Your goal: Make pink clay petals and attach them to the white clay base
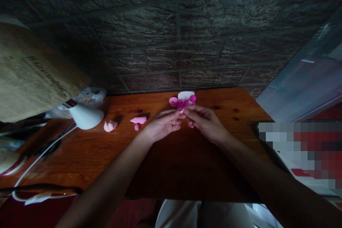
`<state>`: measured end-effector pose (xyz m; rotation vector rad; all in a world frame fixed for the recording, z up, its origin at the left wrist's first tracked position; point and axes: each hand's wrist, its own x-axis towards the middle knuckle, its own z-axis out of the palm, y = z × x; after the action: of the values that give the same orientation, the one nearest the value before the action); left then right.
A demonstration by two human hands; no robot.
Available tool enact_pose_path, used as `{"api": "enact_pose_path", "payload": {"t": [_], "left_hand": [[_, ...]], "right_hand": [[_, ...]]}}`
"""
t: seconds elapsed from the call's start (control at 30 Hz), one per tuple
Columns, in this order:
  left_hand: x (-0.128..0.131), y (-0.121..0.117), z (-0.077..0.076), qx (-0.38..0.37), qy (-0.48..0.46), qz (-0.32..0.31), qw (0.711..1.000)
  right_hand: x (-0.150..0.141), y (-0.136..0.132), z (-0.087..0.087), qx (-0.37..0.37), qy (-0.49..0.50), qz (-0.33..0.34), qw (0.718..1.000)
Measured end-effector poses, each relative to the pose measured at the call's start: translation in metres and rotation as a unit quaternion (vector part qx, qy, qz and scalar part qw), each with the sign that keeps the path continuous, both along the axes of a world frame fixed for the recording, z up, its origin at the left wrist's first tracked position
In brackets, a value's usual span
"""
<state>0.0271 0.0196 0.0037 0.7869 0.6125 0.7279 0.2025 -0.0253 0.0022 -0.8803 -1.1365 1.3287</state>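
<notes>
My left hand (166, 124) and my right hand (204, 121) meet over the middle of the table, fingertips together. Both are closed on a small piece of pink clay (182, 111) pinched between them. Just beyond the fingers sits a clay figure with a white block (186, 95), a light pink round lump (174, 102) and bright magenta clay (182, 104); the fingers partly hide it. To the left lie a pink clay strip (139, 120), a little pink ball (137, 127) and a pale pink lump (110, 125).
A white lamp-like cone (87, 115) with a white cable (44, 158) stands on the wooden table (88, 156) at left. A printed brown paper bag (34, 71) looms behind it, near crumpled clear plastic (92, 96). A stone-patterned wall (160, 42) closes off the back.
</notes>
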Motion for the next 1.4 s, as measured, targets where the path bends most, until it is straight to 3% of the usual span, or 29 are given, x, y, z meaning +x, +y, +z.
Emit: {"api": "enact_pose_path", "payload": {"t": [0.27, 0.7, 0.93, 1.23, 1.4], "left_hand": [[0.009, -0.007, -0.003, 0.015, -0.034, 0.022, 0.999], [0.009, -0.005, -0.002, 0.016, -0.014, 0.028, 0.999], [0.004, -0.005, 0.0, 0.146, 0.065, 0.055, 0.986], [-0.001, 0.003, 0.004, 0.031, 0.005, 0.082, 0.996], [0.0, 0.002, 0.009, 0.017, -0.014, 0.1, 0.995]], "right_hand": [[-0.003, -0.001, 0.0, 0.001, 0.027, 0.0, 1.0], [-0.002, -0.002, 0.0, 0.012, -0.011, -0.019, 1.0], [0.005, 0.001, -0.003, 0.037, -0.093, -0.045, 0.994], [0.005, 0.001, 0.002, -0.012, -0.003, -0.054, 0.998], [0.005, 0.001, 0.003, -0.047, 0.021, -0.053, 0.997]]}}
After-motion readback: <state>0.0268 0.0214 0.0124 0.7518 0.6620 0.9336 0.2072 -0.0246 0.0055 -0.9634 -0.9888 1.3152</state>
